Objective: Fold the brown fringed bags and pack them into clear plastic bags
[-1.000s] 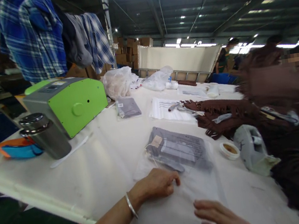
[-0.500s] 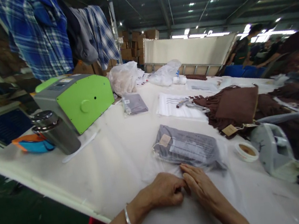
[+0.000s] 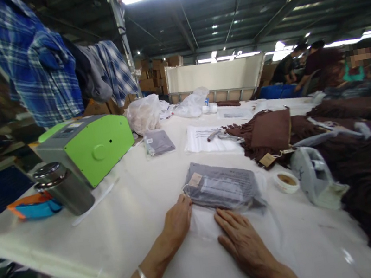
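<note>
A grey folded fabric item [image 3: 221, 185] lies flat in a clear plastic bag [image 3: 204, 223] on the white table, with a tan paper tag on its left part. At the bag's near left edge, my left hand [image 3: 178, 217] has its fingers pressed together on the plastic; a silver bangle circles that wrist. My right hand [image 3: 241, 238] lies flat on the loose plastic just below the grey item, fingers stretched out and holding nothing.
Right of the bag are a tape roll [image 3: 286, 181], a grey tape dispenser [image 3: 318, 179] and brown fringed fabric goods [image 3: 268, 130]. A steel flask [image 3: 69, 190] and a green machine [image 3: 98, 145] stand left. Another bagged grey item [image 3: 159, 142] lies farther back. People work at the far right.
My hands have moved apart: the left went left and up to the bag's edge, while the right has flattened on the plastic. The camera view has shifted.
</note>
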### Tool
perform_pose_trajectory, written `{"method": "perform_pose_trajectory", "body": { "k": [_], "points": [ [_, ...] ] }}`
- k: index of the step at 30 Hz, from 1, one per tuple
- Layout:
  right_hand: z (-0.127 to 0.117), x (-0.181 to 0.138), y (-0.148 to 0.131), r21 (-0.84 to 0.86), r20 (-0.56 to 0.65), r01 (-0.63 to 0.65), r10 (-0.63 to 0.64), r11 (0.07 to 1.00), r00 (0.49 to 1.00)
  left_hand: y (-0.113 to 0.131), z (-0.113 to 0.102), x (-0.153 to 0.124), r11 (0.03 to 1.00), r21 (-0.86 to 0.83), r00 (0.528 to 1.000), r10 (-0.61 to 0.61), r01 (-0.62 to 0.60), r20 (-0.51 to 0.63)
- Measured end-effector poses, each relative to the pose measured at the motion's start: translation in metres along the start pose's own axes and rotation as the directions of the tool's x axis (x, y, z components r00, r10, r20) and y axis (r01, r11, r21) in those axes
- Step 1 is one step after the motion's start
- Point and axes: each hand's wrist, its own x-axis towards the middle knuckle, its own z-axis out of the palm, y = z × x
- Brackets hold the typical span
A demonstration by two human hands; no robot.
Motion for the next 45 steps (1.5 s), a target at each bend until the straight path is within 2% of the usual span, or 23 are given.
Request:
{"method": "perform_pose_trajectory", "body": {
  "k": [4,9,11,14,15,19,21,24,26,28,31,33,36,38,40,43,45],
  "points": [
    [-0.005,0.003,-0.004,0.048,-0.001,-0.015,0.015,0.999,1.000,0.001,0.006,-0.006,0.991,0.112,0.997,0.073,-0.073,0.005],
    [-0.011,-0.004,-0.006,0.077,-0.031,-0.009,0.011,0.997,0.999,0.005,0.000,-0.014,0.963,0.220,0.987,0.150,-0.157,0.050],
    [-0.015,-0.005,-0.007,0.081,-0.029,0.013,-0.010,0.997,1.000,0.012,-0.004,-0.019,0.928,0.246,0.960,0.270,-0.279,0.070],
    [-0.024,0.003,-0.008,0.075,-0.021,0.033,-0.031,0.997,0.999,0.027,-0.008,-0.022,0.849,0.189,0.870,0.480,-0.493,0.115],
    [-0.029,0.008,-0.007,0.071,-0.013,0.035,-0.034,0.997,0.999,0.032,-0.010,-0.022,0.839,0.154,0.852,0.506,-0.523,0.137],
    [-0.048,0.015,0.012,0.026,0.033,-0.029,0.028,0.999,0.999,0.048,-0.023,-0.013,0.864,0.091,0.849,0.459,-0.496,0.262],
    [-0.057,0.001,0.030,-0.015,0.050,-0.103,0.104,0.995,0.993,0.051,-0.032,-0.009,0.861,0.082,0.836,0.459,-0.502,0.300],
    [-0.067,-0.042,0.065,-0.070,0.091,-0.187,0.193,0.980,0.977,0.053,-0.040,-0.006,0.849,0.076,0.818,0.474,-0.523,0.326],
    [-0.076,-0.069,0.085,-0.091,0.136,-0.226,0.237,0.970,0.962,0.054,-0.040,-0.005,0.835,0.091,0.804,0.486,-0.543,0.342],
    [-0.084,-0.080,0.094,-0.102,0.148,-0.278,0.291,0.955,0.945,0.055,-0.037,-0.005,0.816,0.121,0.792,0.497,-0.566,0.355],
    [-0.093,-0.057,0.088,-0.103,-0.019,-0.296,0.296,0.950,0.955,0.057,-0.029,-0.007,0.791,0.175,0.790,0.511,-0.586,0.338],
    [-0.093,-0.021,0.079,-0.107,-0.176,-0.244,0.223,0.964,0.959,0.058,-0.025,-0.008,0.778,0.199,0.790,0.525,-0.596,0.317],
    [-0.077,0.033,0.075,-0.104,-0.341,-0.224,0.177,0.969,0.923,0.058,-0.020,-0.010,0.760,0.232,0.787,0.538,-0.608,0.301],
    [-0.058,0.053,0.082,-0.083,-0.371,-0.240,0.193,0.967,0.908,0.059,-0.019,-0.010,0.752,0.257,0.791,0.537,-0.607,0.294],
    [-0.040,0.059,0.094,-0.058,-0.333,-0.237,0.204,0.970,0.920,0.059,-0.017,-0.009,0.758,0.275,0.804,0.530,-0.592,0.270],
    [-0.030,0.048,0.106,-0.020,-0.309,-0.211,0.195,0.977,0.931,0.057,-0.013,-0.007,0.779,0.248,0.815,0.525,-0.576,0.244],
    [-0.034,0.033,0.098,0.009,-0.326,-0.186,0.178,0.983,0.929,0.056,-0.010,-0.005,0.782,0.218,0.809,0.538,-0.584,0.238]
  ]
}}
